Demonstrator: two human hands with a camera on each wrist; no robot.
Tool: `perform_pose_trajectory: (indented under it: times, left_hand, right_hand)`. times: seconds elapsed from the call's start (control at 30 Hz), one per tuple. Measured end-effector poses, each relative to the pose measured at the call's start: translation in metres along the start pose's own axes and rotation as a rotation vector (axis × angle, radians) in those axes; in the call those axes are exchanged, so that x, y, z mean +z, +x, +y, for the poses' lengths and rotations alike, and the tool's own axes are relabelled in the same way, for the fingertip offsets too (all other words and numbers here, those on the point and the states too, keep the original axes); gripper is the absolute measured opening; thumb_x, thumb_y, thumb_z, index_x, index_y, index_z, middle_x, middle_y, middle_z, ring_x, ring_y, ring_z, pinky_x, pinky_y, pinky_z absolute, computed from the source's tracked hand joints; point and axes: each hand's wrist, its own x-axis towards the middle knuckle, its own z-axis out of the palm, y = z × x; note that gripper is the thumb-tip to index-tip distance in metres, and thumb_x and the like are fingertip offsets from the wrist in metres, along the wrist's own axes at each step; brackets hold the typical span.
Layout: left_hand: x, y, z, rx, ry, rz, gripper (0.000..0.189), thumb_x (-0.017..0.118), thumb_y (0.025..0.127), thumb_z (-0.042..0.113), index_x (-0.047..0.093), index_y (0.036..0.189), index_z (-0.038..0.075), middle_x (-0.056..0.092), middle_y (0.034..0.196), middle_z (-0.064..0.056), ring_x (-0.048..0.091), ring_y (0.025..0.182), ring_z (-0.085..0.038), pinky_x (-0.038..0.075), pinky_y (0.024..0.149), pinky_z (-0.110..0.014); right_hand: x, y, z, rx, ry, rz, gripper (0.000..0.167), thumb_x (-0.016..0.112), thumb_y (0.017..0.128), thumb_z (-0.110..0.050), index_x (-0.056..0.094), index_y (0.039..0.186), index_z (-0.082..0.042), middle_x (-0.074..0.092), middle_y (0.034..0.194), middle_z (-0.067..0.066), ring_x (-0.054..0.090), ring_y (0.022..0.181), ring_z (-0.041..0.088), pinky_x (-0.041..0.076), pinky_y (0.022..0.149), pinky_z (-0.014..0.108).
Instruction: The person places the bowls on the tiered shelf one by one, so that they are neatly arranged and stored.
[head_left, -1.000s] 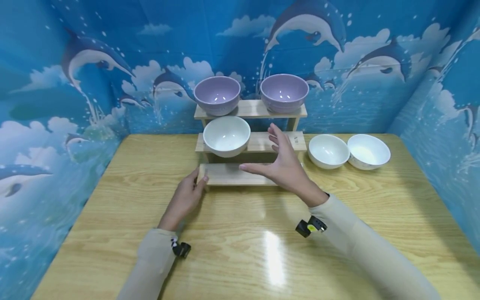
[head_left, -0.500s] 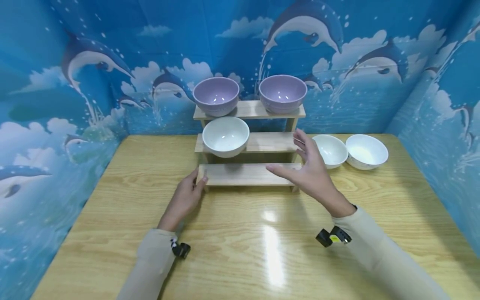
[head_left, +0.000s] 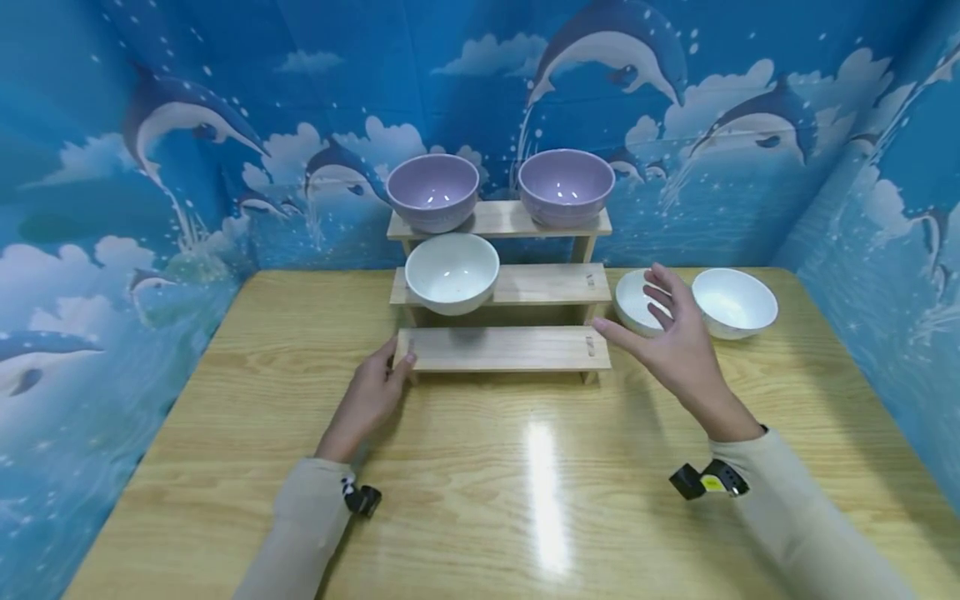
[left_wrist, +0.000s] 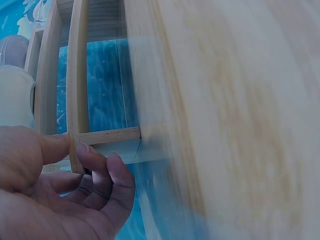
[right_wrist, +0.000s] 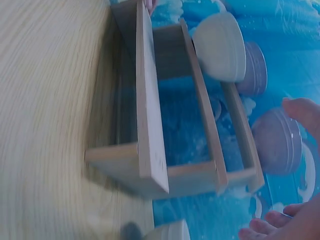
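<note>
A three-step wooden rack (head_left: 502, 348) stands at the back of the table. My left hand (head_left: 369, 402) grips the left end of its lowest step, thumb on top and fingers curled beneath, as the left wrist view shows. My right hand (head_left: 678, 354) is in the air with thumb and fingers spread, holding nothing. It overlaps a white bowl (head_left: 633, 302) on the table right of the rack, hiding part of it. Another white bowl (head_left: 735, 303) stands just right of that one. On the middle step, at the left, sits a white bowl (head_left: 452, 273).
Two purple bowls, a left one (head_left: 433, 193) and a right one (head_left: 566, 188), sit on the top step. A blue dolphin-print cloth (head_left: 480, 92) hangs behind and at both sides of the wooden table (head_left: 465, 492).
My right hand has moved right, from in front of the rack to the white bowl beside it, with its fingers still spread. The left hand keeps its grip on the lowest step.
</note>
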Motion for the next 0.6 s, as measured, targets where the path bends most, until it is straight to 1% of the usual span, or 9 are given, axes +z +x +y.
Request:
perform_pose_trajectory:
  times: [0.07, 0.13, 0.27, 0.37, 0.5, 0.6]
  left_hand:
    - [0.000, 0.000, 0.000, 0.002, -0.003, -0.001, 0.064, 0.040, 0.110, 0.038, 0.020, 0.160, 0.003, 0.032, 0.161, -0.020, 0.049, 0.135, -0.035, 0.047, 0.106, -0.050]
    - [0.000, 0.000, 0.000, 0.010, -0.003, 0.001, 0.064, 0.041, 0.110, 0.038, 0.020, 0.160, 0.003, 0.032, 0.161, -0.020, 0.048, 0.135, -0.035, 0.047, 0.106, -0.050]
    - [0.000, 0.000, 0.000, 0.012, -0.011, 0.002, 0.063, 0.041, 0.110, 0.037, 0.021, 0.161, 0.006, 0.039, 0.158, -0.020, 0.056, 0.124, -0.032, 0.053, 0.097, -0.046]
    - [0.000, -0.001, 0.001, 0.000, -0.013, -0.001, 0.062, 0.041, 0.110, 0.038, 0.021, 0.161, 0.008, 0.041, 0.156, -0.019, 0.057, 0.122, -0.030, 0.054, 0.095, -0.045]
    - [0.001, -0.001, 0.001, -0.011, -0.010, -0.001, 0.063, 0.041, 0.110, 0.039, 0.020, 0.161, 0.008, 0.039, 0.158, -0.019, 0.054, 0.129, -0.031, 0.051, 0.101, -0.047]
    - [0.001, 0.000, 0.000, 0.002, -0.017, -0.002, 0.062, 0.041, 0.110, 0.038, 0.021, 0.161, 0.008, 0.041, 0.157, -0.019, 0.053, 0.130, -0.031, 0.050, 0.103, -0.048]
  right_hand:
    - [-0.006, 0.000, 0.003, 0.013, -0.003, 0.016, 0.104, 0.083, 0.086, -0.027, 0.015, 0.163, -0.011, 0.025, 0.162, 0.013, 0.028, 0.148, 0.033, 0.028, 0.121, 0.048]
    - [-0.012, -0.001, 0.007, 0.029, -0.015, 0.034, 0.103, 0.083, 0.086, -0.027, 0.015, 0.163, -0.011, 0.025, 0.163, 0.014, 0.027, 0.148, 0.033, 0.027, 0.121, 0.048]
    - [-0.023, -0.001, 0.013, 0.070, -0.039, 0.078, 0.101, 0.083, 0.087, -0.029, 0.018, 0.162, -0.010, 0.025, 0.163, 0.015, 0.027, 0.149, 0.035, 0.027, 0.121, 0.048]
    - [-0.030, -0.001, 0.018, 0.099, -0.056, 0.104, 0.101, 0.082, 0.087, -0.030, 0.018, 0.162, -0.009, 0.024, 0.164, 0.016, 0.026, 0.149, 0.036, 0.028, 0.121, 0.048]
    - [-0.041, -0.001, 0.025, 0.131, -0.078, 0.129, 0.102, 0.081, 0.088, -0.033, 0.015, 0.163, -0.009, 0.021, 0.165, 0.015, 0.025, 0.150, 0.036, 0.028, 0.121, 0.045]
    - [-0.049, -0.002, 0.031, 0.152, -0.090, 0.147, 0.103, 0.080, 0.088, -0.035, 0.014, 0.163, -0.010, 0.019, 0.166, 0.015, 0.023, 0.150, 0.035, 0.027, 0.122, 0.044]
